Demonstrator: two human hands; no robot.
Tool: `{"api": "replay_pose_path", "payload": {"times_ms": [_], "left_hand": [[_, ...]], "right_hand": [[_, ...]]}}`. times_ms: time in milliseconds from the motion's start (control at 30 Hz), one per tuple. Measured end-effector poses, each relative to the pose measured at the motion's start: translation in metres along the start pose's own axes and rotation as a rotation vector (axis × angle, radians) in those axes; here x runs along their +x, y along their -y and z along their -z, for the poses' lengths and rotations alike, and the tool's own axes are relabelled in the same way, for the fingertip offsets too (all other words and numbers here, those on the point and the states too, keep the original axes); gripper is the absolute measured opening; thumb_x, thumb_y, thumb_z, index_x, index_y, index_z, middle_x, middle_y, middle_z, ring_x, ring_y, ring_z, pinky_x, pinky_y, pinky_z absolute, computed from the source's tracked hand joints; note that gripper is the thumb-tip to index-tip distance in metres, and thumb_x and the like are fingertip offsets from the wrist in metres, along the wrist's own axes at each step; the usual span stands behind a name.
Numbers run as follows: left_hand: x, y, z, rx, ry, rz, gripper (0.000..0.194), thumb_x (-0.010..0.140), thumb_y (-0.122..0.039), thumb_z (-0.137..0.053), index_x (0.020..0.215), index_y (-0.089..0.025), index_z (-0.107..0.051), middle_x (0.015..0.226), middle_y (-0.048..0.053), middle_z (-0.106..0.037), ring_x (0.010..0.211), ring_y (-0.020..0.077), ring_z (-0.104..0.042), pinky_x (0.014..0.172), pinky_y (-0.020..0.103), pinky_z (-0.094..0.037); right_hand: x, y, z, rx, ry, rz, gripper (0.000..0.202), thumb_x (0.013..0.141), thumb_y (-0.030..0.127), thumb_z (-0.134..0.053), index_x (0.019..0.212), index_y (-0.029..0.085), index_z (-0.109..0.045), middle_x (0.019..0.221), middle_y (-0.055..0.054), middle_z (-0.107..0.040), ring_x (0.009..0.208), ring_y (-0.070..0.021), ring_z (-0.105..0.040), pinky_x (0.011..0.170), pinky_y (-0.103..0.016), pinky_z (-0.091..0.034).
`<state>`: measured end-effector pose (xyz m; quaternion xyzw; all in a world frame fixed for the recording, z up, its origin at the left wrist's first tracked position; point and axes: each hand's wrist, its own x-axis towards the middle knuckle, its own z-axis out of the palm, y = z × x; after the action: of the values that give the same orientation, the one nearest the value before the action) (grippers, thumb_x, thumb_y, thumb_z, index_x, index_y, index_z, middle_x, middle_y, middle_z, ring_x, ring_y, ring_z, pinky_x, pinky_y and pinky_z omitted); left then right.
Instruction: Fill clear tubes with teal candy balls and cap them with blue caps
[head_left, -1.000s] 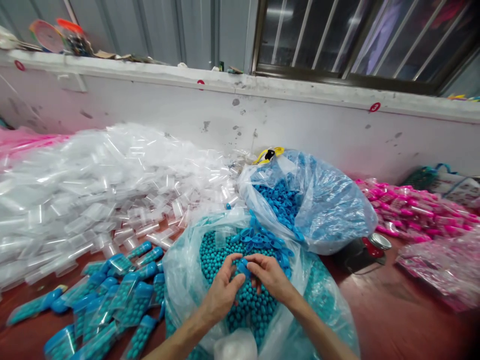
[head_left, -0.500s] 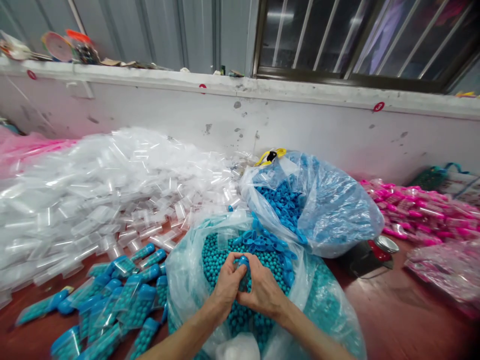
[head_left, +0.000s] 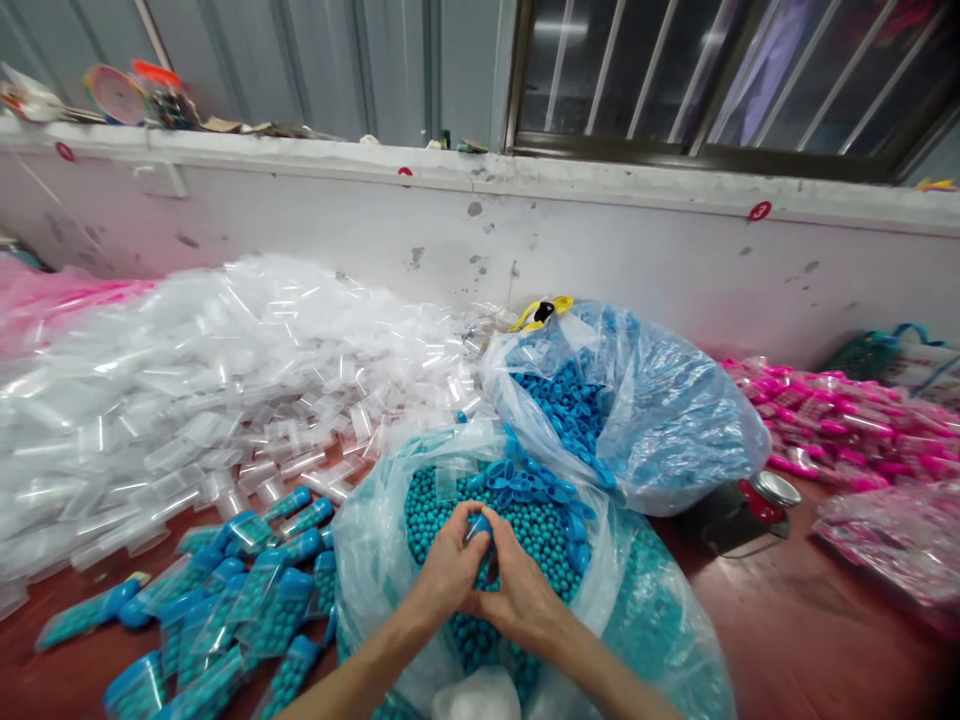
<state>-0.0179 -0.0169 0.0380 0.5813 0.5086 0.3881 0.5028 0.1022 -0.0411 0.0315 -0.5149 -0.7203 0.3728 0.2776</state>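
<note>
Gripping a small blue-capped container, mostly hidden, between closed thumbs and fingers of left hand and right hand, just over teal beads. Surrounded by loose blue caps at one o'clock from the hands, bead-filled containers at nine and heaped clear containers at ten.

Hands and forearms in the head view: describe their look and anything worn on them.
The left hand and right hand are ungloved, with slim fingers. The left forearm and right forearm are slender, with no sleeve, watch or bracelet in view. Nails are too small to make out.
</note>
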Motion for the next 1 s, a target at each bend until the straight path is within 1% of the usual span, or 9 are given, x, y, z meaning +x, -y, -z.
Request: {"api": "replay_pose_path", "payload": {"times_ms": [133,233,300,367,500,600,700,833,1000], "left_hand": [[-0.028,-0.007,0.068,0.586,-0.061,-0.058,0.032,0.077,-0.028,-0.044,0.108,-0.026,-0.054,0.092,0.002,-0.064,0.082,0.0211,-0.058,0.075,0.031,-0.041],[-0.046,-0.009,0.117,1.054,-0.269,0.013,0.033,0.078,-0.025,-0.040,0.105,-0.022,-0.058,0.097,0.010,-0.063,0.088,0.0277,-0.057,0.074,0.038,-0.041],[-0.049,-0.012,0.130,1.247,-0.428,-0.014,0.033,0.080,-0.025,-0.036,0.103,-0.018,-0.060,0.095,0.013,-0.062,0.088,0.0297,-0.056,0.074,0.040,-0.041],[-0.041,-0.017,0.121,1.226,-0.448,-0.047,0.034,0.082,-0.027,-0.033,0.103,-0.017,-0.059,0.091,0.012,-0.064,0.088,0.0275,-0.057,0.075,0.037,-0.041],[0.007,-0.016,0.073,0.917,-0.131,0.073,0.038,0.083,-0.032,-0.035,0.115,-0.017,-0.050,0.086,0.007,-0.067,0.087,0.0211,-0.060,0.075,0.028,-0.041],[0.051,-0.001,0.045,0.887,-0.173,0.176,0.040,0.081,-0.033,-0.040,0.112,-0.010,-0.051,0.101,0.014,-0.064,0.097,0.0233,-0.056,0.079,0.029,-0.039],[0.080,0.017,0.037,0.872,-0.189,0.220,0.039,0.080,-0.035,-0.041,0.103,-0.007,-0.054,0.100,0.017,-0.063,0.095,0.0257,-0.058,0.075,0.030,-0.040],[0.088,0.031,0.039,0.850,-0.155,0.220,0.035,0.077,-0.031,-0.044,0.103,-0.009,-0.053,0.098,0.014,-0.064,0.092,0.0236,-0.058,0.073,0.028,-0.040],[0.071,0.035,0.038,0.846,0.017,0.158,0.029,0.073,-0.027,-0.048,0.098,-0.015,-0.056,0.089,0.005,-0.066,0.087,0.0194,-0.059,0.069,0.024,-0.039]], "right_hand": [[-0.004,-0.008,0.018,0.071,0.121,-0.001,0.074,0.071,0.029,-0.059,0.135,0.021,-0.022,0.115,-0.009,-0.047,0.073,-0.0144,-0.054,0.071,-0.029,-0.044],[0.000,-0.023,0.028,-0.080,0.110,0.001,0.042,0.078,0.028,-0.051,0.119,0.019,-0.048,0.097,-0.005,-0.059,0.073,-0.0163,-0.056,0.072,-0.029,-0.042],[0.008,-0.029,0.030,-0.208,0.097,0.031,0.028,0.080,0.028,-0.048,0.106,0.021,-0.057,0.089,-0.004,-0.062,0.081,-0.0192,-0.057,0.074,-0.029,-0.041],[0.021,-0.029,0.029,-0.358,0.049,0.068,0.023,0.083,0.024,-0.044,0.101,0.022,-0.058,0.090,-0.004,-0.063,0.088,-0.0198,-0.057,0.076,-0.028,-0.040],[0.063,-0.019,0.017,-0.784,-0.007,0.105,0.030,0.085,0.010,-0.034,0.103,0.022,-0.054,0.104,-0.005,-0.058,0.088,-0.0163,-0.056,0.070,-0.024,-0.043],[0.091,-0.014,0.005,-0.908,-0.040,0.084,0.034,0.084,0.006,-0.031,0.112,0.016,-0.048,0.113,-0.013,-0.052,0.089,-0.0201,-0.054,0.065,-0.027,-0.045],[0.102,-0.017,-0.002,-0.949,-0.029,0.091,0.031,0.083,0.004,-0.030,0.106,0.012,-0.051,0.100,-0.014,-0.055,0.084,-0.0217,-0.054,0.063,-0.030,-0.046],[0.079,-0.026,0.001,-0.971,0.064,0.171,0.024,0.084,0.006,-0.034,0.090,0.016,-0.055,0.094,-0.009,-0.056,0.080,-0.0190,-0.054,0.063,-0.028,-0.045],[0.025,-0.043,0.023,-0.796,0.239,0.365,0.025,0.083,0.010,-0.037,0.089,0.023,-0.058,0.104,-0.001,-0.056,0.085,-0.0136,-0.056,0.069,-0.022,-0.043]]}}
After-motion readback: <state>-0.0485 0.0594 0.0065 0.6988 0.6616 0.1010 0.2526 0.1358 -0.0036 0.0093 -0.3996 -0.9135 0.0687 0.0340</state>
